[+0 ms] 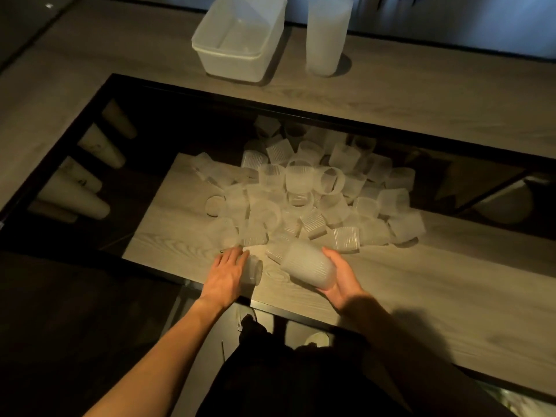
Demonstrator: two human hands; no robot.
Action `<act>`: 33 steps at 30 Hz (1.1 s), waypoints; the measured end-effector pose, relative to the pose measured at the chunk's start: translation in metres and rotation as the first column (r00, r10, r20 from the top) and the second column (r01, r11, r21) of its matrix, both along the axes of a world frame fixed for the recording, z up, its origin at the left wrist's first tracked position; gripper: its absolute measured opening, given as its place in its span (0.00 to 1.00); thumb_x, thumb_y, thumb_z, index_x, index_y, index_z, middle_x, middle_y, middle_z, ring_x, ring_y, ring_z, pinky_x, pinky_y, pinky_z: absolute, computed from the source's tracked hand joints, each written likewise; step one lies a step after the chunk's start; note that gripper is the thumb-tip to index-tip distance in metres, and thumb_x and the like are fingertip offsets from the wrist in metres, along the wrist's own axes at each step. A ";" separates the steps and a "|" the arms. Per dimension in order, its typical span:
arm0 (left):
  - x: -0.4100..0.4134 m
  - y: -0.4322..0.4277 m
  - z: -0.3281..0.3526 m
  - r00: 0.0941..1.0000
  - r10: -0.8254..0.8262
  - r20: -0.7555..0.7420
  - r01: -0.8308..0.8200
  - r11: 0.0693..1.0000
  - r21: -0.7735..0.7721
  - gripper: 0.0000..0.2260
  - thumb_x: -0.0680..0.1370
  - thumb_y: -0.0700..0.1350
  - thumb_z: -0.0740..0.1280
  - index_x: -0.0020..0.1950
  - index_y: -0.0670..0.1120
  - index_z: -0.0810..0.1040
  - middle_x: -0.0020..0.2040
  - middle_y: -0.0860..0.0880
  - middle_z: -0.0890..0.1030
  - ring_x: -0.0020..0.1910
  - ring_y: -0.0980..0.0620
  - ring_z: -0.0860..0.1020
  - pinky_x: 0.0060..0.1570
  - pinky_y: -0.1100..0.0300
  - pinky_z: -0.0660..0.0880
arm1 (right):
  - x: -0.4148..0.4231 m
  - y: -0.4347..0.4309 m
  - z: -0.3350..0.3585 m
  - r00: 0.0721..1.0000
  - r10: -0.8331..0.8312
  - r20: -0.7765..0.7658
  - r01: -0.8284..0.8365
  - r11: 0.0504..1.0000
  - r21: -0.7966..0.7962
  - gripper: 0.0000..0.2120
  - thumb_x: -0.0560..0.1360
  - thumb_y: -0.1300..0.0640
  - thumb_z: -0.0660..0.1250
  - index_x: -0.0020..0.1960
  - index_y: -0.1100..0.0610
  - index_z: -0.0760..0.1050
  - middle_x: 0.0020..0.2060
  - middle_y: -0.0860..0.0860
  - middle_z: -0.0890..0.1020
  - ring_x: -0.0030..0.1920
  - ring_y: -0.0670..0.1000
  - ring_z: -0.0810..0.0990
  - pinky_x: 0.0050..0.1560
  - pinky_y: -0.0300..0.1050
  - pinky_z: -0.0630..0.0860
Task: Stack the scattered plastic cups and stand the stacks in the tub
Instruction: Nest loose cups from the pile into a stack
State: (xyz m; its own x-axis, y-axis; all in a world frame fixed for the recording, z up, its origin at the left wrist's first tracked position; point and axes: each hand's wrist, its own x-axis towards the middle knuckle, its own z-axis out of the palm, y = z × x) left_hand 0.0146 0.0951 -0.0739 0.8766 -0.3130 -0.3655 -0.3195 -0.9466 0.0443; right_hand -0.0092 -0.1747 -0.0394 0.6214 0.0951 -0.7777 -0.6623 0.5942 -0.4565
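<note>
While most of the job is still ahead, the step in hand looks like building a stack at the near edge of the wooden tabletop point(186, 212).

Far left, pale cone-shaped pieces point(90, 176) show under the dark glass; what they are I cannot tell.

Next comes the left hand point(227, 272), its fingers draped and curled over a loose cup point(255, 270) that lies on its side on the wood, so it grips that one cup. Up at the far edge the frosted tub point(225, 54) stands with nothing visible inside it.

In the middle, the pile of ribbed plastic cups point(301, 191) sprawls, tipped every way, many touching or lying on each other.

Just in front of the pile, the right hand point(343, 279) cradles a nested stack point(310, 267), tilted with its narrow end toward the pile. Fingers and thumb wrap it from below. How many cups it holds I cannot tell.

At the back, a tall frosted column point(326, 37), probably a finished stack, stands just beside the tub, outside it.

The next move likely calls for turning the loose cup to match the stack and sliding one into the other squarely, since ribbed walls may bind if skewed.
</note>
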 end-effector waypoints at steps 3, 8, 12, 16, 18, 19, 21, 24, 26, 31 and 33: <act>0.008 0.002 0.001 0.999 -0.042 0.032 0.045 0.993 -0.109 0.34 0.70 0.52 0.76 0.73 0.46 0.69 0.72 0.43 0.69 0.72 0.43 0.69 0.74 0.50 0.62 | 0.008 0.007 0.000 0.999 -0.017 -0.029 0.016 0.999 -0.031 0.25 0.75 0.48 0.69 0.68 0.59 0.73 0.63 0.63 0.79 0.59 0.64 0.81 0.52 0.64 0.81; 0.018 0.004 0.027 0.999 -0.002 -0.039 -0.012 0.933 -0.360 0.32 0.69 0.58 0.70 0.69 0.49 0.68 0.65 0.48 0.75 0.65 0.49 0.74 0.73 0.54 0.61 | 0.022 0.007 0.007 0.994 0.089 0.070 -0.068 0.965 -0.252 0.25 0.73 0.45 0.72 0.64 0.58 0.76 0.61 0.62 0.79 0.62 0.63 0.79 0.60 0.67 0.77; 0.025 0.014 0.055 0.967 0.073 -0.244 -0.215 0.751 -0.625 0.33 0.68 0.60 0.72 0.71 0.54 0.68 0.65 0.54 0.74 0.63 0.56 0.74 0.68 0.57 0.69 | 0.029 0.008 0.018 0.951 0.239 0.199 -0.103 0.845 -0.525 0.10 0.79 0.49 0.67 0.52 0.56 0.79 0.51 0.55 0.81 0.54 0.57 0.78 0.55 0.54 0.74; 0.038 0.016 0.075 0.900 0.010 -0.436 -0.371 0.541 -0.755 0.29 0.74 0.48 0.75 0.72 0.56 0.68 0.68 0.56 0.71 0.65 0.62 0.71 0.65 0.67 0.68 | 0.036 0.022 0.031 0.911 0.325 0.254 -0.129 0.811 -0.571 0.09 0.80 0.52 0.65 0.51 0.57 0.78 0.48 0.53 0.81 0.50 0.53 0.78 0.52 0.48 0.72; 0.044 0.017 0.079 0.864 -0.036 -0.502 -0.421 0.493 -0.761 0.29 0.76 0.43 0.74 0.72 0.59 0.66 0.69 0.54 0.71 0.65 0.56 0.73 0.63 0.64 0.72 | 0.040 0.033 0.033 0.910 0.319 0.265 -0.126 0.822 -0.556 0.07 0.79 0.51 0.66 0.49 0.54 0.79 0.49 0.53 0.81 0.51 0.54 0.78 0.53 0.49 0.72; 0.047 0.017 0.080 0.842 -0.057 -0.536 -0.451 0.471 -0.758 0.29 0.76 0.44 0.73 0.72 0.60 0.65 0.69 0.52 0.71 0.65 0.53 0.74 0.63 0.61 0.74 | 0.041 0.038 0.035 0.917 0.292 0.271 -0.108 0.837 -0.536 0.06 0.78 0.50 0.67 0.47 0.52 0.80 0.49 0.53 0.80 0.51 0.54 0.77 0.52 0.50 0.71; 0.053 0.019 0.082 0.823 -0.088 -0.561 -0.460 0.476 -0.750 0.30 0.76 0.47 0.72 0.72 0.63 0.63 0.69 0.51 0.70 0.64 0.50 0.74 0.61 0.57 0.76 | 0.044 0.047 0.035 0.935 0.231 0.270 -0.073 0.868 -0.492 0.06 0.75 0.47 0.68 0.43 0.48 0.81 0.48 0.53 0.80 0.50 0.53 0.77 0.52 0.50 0.71; 0.059 0.016 0.083 0.820 -0.131 -0.557 -0.417 0.530 -0.739 0.31 0.77 0.47 0.69 0.75 0.62 0.59 0.72 0.52 0.64 0.67 0.50 0.68 0.61 0.62 0.70 | 0.044 0.057 0.039 0.941 0.208 0.266 -0.062 0.881 -0.469 0.09 0.75 0.46 0.69 0.48 0.51 0.81 0.48 0.52 0.81 0.49 0.53 0.78 0.50 0.49 0.73; 0.056 0.008 0.084 0.779 -0.157 -0.607 -0.486 0.461 -0.743 0.32 0.76 0.52 0.64 0.78 0.61 0.55 0.75 0.54 0.60 0.70 0.55 0.65 0.64 0.64 0.66 | 0.043 0.068 0.036 0.948 0.197 0.248 -0.057 0.875 -0.480 0.10 0.79 0.50 0.67 0.53 0.56 0.78 0.50 0.53 0.81 0.50 0.53 0.79 0.47 0.47 0.74; 0.044 -0.016 0.079 0.776 -0.008 -0.630 -0.602 0.284 -0.746 0.36 0.73 0.69 0.57 0.79 0.60 0.56 0.79 0.54 0.60 0.76 0.54 0.60 0.77 0.49 0.58 | 0.044 0.092 0.036 0.982 0.049 0.182 0.036 0.900 -0.435 0.05 0.80 0.52 0.65 0.51 0.53 0.76 0.52 0.55 0.77 0.51 0.57 0.77 0.43 0.50 0.78; 0.049 -0.012 0.078 0.767 -0.027 -0.641 -0.600 0.325 -0.731 0.36 0.73 0.74 0.56 0.79 0.63 0.56 0.79 0.54 0.60 0.77 0.55 0.60 0.79 0.47 0.56 | 0.045 0.091 0.031 0.988 0.035 0.148 0.030 0.908 -0.418 0.07 0.80 0.50 0.65 0.53 0.53 0.77 0.55 0.57 0.78 0.52 0.57 0.78 0.39 0.51 0.81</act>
